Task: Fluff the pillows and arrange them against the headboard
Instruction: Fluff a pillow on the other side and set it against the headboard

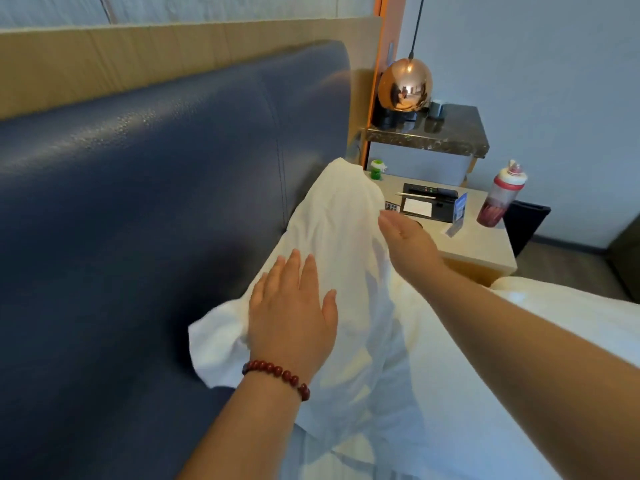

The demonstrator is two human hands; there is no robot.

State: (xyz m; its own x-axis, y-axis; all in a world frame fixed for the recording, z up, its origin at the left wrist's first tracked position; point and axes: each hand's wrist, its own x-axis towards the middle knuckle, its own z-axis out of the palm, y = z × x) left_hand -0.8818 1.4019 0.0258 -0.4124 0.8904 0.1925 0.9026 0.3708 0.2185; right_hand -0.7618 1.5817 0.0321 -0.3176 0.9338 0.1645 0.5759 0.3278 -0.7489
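Both open, left hand (292, 313) rests on the pillow (339, 220), right hand (407, 242) beside it.

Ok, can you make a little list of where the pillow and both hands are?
pillow: white, propped against the dark blue headboard
left hand: flat on the pillow, fingers straight, red bead bracelet on wrist
right hand: open, at the pillow's right edge
nightstand: red-and-white bottle, small green container
above: copper pendant lamp

The single head view looks forward and down, close over the bed toward the headboard (138, 188).
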